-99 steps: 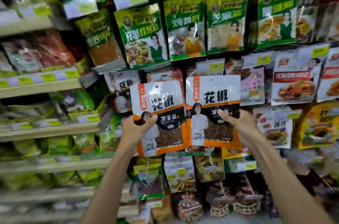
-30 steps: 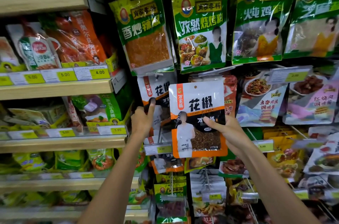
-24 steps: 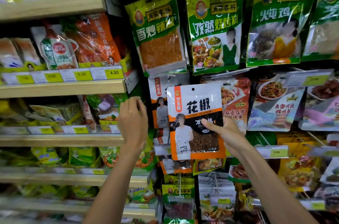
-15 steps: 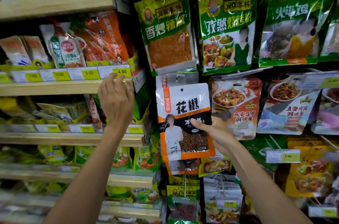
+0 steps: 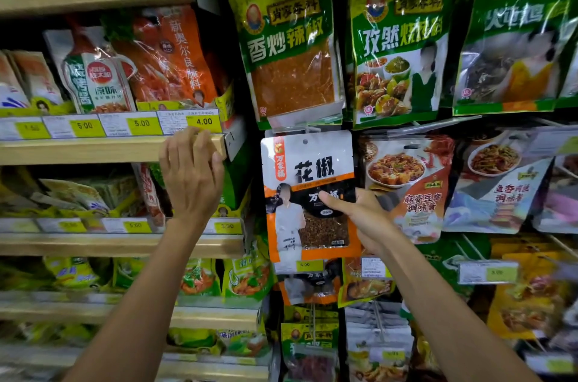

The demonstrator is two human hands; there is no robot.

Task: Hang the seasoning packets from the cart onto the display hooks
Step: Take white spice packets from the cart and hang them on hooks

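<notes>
A white and orange pepper seasoning packet is held upright against the hook display, its hang hole near the top just under a green chilli packet. My right hand grips its lower right side, thumb across the front. My left hand is raised to the left with relaxed fingers, holding nothing, its fingertips at the edge of the wooden shelf. The hook itself is hidden behind the packets. Another orange packet hangs just below.
Green seasoning packets hang in the upper row, and sauce packets to the right. Wooden shelves on the left carry bagged goods and yellow price tags. Price labels stick out on hook ends at the lower right.
My left hand let go of its packet and rose to the shelf edge. The right hand carried the other packet left and up toward the spot under the chilli packet.
</notes>
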